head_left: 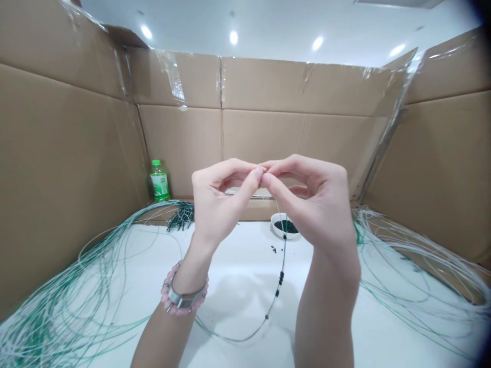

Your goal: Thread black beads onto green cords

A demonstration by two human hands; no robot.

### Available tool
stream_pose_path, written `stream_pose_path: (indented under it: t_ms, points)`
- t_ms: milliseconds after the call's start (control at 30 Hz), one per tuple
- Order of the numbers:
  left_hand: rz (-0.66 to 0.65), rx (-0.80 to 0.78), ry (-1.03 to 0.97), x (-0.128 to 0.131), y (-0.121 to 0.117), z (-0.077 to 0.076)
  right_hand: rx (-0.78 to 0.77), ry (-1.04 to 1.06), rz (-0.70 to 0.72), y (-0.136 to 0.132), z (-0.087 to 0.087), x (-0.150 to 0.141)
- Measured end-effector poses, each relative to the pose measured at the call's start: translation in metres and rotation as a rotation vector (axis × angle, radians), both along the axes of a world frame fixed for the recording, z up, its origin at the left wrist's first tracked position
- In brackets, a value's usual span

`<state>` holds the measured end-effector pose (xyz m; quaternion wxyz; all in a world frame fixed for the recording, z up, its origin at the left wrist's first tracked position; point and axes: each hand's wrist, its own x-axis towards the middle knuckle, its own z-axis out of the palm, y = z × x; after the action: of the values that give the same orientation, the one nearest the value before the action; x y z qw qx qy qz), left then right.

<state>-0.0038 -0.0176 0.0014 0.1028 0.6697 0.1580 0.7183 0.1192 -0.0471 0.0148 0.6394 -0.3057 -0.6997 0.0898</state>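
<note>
My left hand (224, 197) and my right hand (312, 197) meet fingertip to fingertip at chest height, both closed in a pinch. Whatever lies between the left fingertips is too small to make out. From under the right fingers hangs a thin cord (283, 258), apparently pinched there. Several small black beads (281, 276) are spaced along it. Lower down, the cord curves left over the white table toward my left forearm. Behind the right hand stands a small white bowl (274, 226) of dark beads, partly hidden. A few loose black beads (273, 249) lie in front of it.
Bundles of green and white cords spread along the left side (72, 291) and right side (418, 250) of the table (238, 266). Dark-ended strands (181, 215) lie at back left, near a green-capped bottle (159, 183). Cardboard walls (180, 143) enclose the back and sides.
</note>
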Motion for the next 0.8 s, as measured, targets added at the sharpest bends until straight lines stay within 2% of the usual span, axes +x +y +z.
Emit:
stream_pose_path:
  t_ms: [133, 300, 333, 467, 533, 667, 733, 767, 800]
  points:
    - [-0.009, -0.020, -0.011, 0.000, 0.002, 0.000, -0.087, -0.068, 0.007, -0.005, 0.002, 0.009]
    - [0.043, -0.010, -0.052, 0.000, 0.007, 0.000, -0.369, -0.455, 0.063, -0.010, 0.003, 0.029]
    - [0.025, -0.019, -0.035, 0.001, 0.008, -0.001, -0.373, -0.437, 0.070, -0.010, 0.003, 0.031]
    - [-0.084, -0.085, 0.029, 0.009, 0.009, -0.006, -0.240, -0.154, 0.036, -0.002, 0.003, 0.029]
    - [-0.130, -0.096, 0.018, 0.013, 0.012, -0.008, -0.216, -0.102, 0.043, 0.004, 0.002, 0.026]
    - [-0.217, -0.140, 0.029, 0.019, 0.039, -0.018, -0.112, 0.027, 0.042, 0.010, -0.001, 0.026]
    - [-0.159, -0.262, 0.210, 0.024, 0.062, -0.032, -0.065, 0.105, 0.033, 0.012, -0.002, 0.027]
    - [-0.061, -0.358, 0.422, 0.028, 0.073, -0.043, -0.053, 0.133, 0.025, 0.012, -0.002, 0.028]
    - [-0.038, -0.410, 0.544, 0.031, 0.084, -0.056, -0.045, 0.152, 0.018, 0.012, -0.002, 0.028]
